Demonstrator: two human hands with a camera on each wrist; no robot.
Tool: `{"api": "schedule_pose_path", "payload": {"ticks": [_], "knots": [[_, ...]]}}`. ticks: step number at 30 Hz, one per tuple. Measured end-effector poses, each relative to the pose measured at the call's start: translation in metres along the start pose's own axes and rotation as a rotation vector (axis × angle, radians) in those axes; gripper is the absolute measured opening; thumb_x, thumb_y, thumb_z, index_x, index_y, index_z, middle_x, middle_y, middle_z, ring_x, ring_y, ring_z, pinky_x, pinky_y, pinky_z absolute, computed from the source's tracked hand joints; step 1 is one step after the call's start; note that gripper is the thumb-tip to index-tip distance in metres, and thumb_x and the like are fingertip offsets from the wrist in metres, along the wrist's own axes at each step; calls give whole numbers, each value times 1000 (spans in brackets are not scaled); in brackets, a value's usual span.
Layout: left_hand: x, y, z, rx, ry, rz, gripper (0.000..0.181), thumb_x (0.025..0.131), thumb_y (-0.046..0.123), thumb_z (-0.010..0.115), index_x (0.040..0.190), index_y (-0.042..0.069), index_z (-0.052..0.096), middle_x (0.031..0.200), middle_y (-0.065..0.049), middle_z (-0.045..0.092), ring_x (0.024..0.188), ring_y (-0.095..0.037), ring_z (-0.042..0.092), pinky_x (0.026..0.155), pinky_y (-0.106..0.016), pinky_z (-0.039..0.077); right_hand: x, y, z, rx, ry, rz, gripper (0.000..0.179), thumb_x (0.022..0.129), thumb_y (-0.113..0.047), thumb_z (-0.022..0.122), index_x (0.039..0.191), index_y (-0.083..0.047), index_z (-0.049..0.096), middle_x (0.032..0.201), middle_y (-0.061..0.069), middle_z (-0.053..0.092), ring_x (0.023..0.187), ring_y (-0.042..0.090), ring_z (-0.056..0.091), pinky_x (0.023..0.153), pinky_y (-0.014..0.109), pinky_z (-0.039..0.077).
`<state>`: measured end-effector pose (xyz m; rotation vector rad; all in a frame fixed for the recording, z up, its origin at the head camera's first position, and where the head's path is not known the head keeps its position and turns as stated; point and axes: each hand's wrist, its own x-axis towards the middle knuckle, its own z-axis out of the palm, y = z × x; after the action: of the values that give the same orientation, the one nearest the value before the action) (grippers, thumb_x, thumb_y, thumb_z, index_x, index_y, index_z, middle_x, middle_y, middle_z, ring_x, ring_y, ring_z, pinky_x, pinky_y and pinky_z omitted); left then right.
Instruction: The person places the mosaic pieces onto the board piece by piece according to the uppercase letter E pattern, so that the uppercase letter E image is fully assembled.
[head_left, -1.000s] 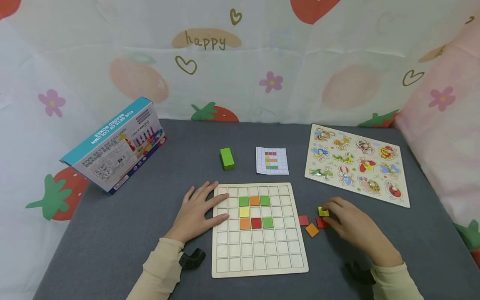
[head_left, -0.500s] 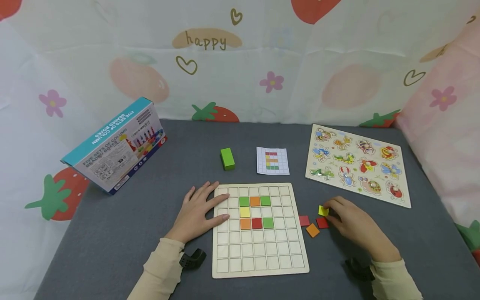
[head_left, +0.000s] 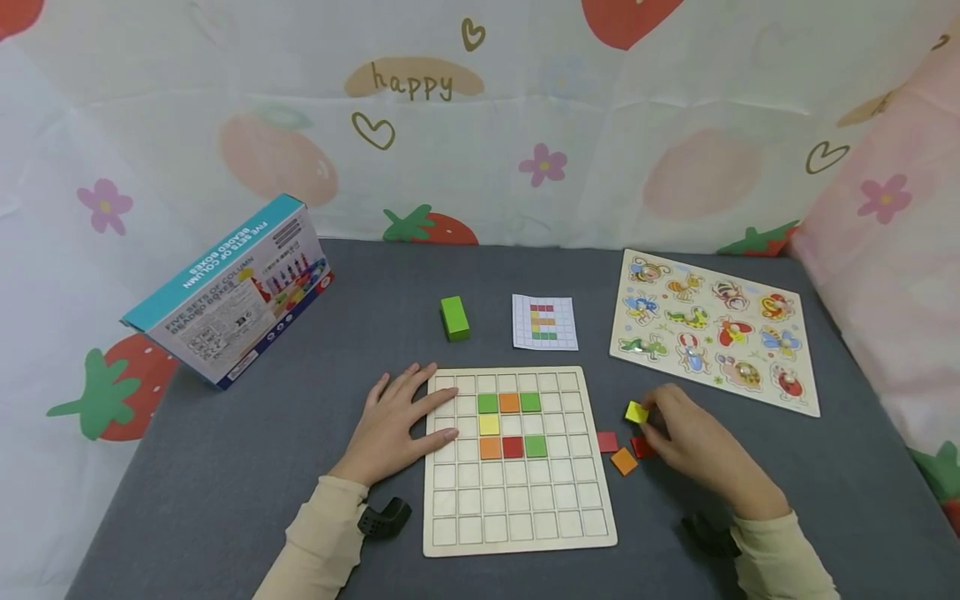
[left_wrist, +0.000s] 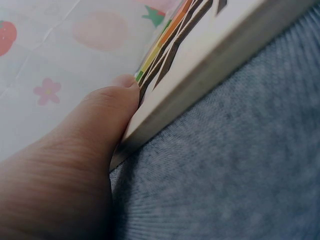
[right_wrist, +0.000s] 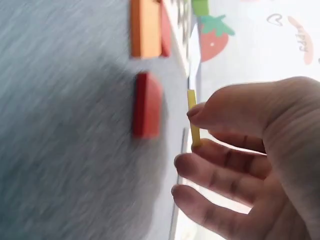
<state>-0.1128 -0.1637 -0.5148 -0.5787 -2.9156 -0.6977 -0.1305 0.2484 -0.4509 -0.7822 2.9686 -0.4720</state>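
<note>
My right hand [head_left: 701,446] pinches a yellow square tile [head_left: 636,412] between thumb and fingers, above the dark cloth. In the right wrist view the yellow tile [right_wrist: 193,117] is seen edge-on. Below it lie a red tile [head_left: 641,447], an orange tile [head_left: 624,461] and a pinkish-red tile [head_left: 607,442] by the board's right edge. My left hand [head_left: 397,429] rests with spread fingers on the left edge of the white grid board [head_left: 517,529]. Green, orange, yellow and red tiles sit in the board's upper cells, among them a yellow tile [head_left: 489,425].
Behind the board are a green block [head_left: 454,318] and a pattern card [head_left: 545,322] with coloured rows. An insect puzzle board [head_left: 712,333] lies at the back right. A cardboard box [head_left: 232,292] leans at the back left, before a printed curtain [head_left: 480,167].
My right hand has lifted the yellow tile off the spot beside the red tile and moved it slightly left and away from me. My left hand has stayed in place.
</note>
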Motion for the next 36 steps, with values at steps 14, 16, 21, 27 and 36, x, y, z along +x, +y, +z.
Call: {"api": "schedule_pose_path", "payload": {"ticks": [14,16,21,27,36], "knots": [[0,0,-1,6,5,1,61,86,62,58,140,36,49,155,-2,33,145,-25,23,116,-58,11,25,-53,8,43,24,-271,21,81,-4,74,97,-6,61,99,2,54,77,8,53,64,20,50],[0,0,0,8,4,0,61,86,62,58,141,36,49,155,-2,33,145,-25,23,116,-58,11,28,-61,9,37,19,-311,22,80,-5,75,97,-7,60,99,1,55,77,7,52,64,19,49],[0,1,0,6,-4,-5,62,86,63,57,141,36,48,155,-2,32,145,-25,23,116,-57,10,34,-78,12,2,-2,-397,22,82,-9,75,98,-9,61,100,-1,56,84,7,54,70,20,53],[0,1,1,1,-9,-1,62,86,64,56,141,37,48,155,-1,32,145,-24,22,116,-57,10,37,-95,20,-1,-19,-478,18,83,-12,72,97,-12,61,100,-2,56,85,6,55,72,19,53],[0,2,-1,8,-22,-16,63,86,65,55,142,37,47,156,-1,30,146,-24,21,117,-56,9,39,-118,33,-8,-62,-553,14,85,-16,71,96,-14,61,100,-4,58,85,7,57,75,20,53]]}}
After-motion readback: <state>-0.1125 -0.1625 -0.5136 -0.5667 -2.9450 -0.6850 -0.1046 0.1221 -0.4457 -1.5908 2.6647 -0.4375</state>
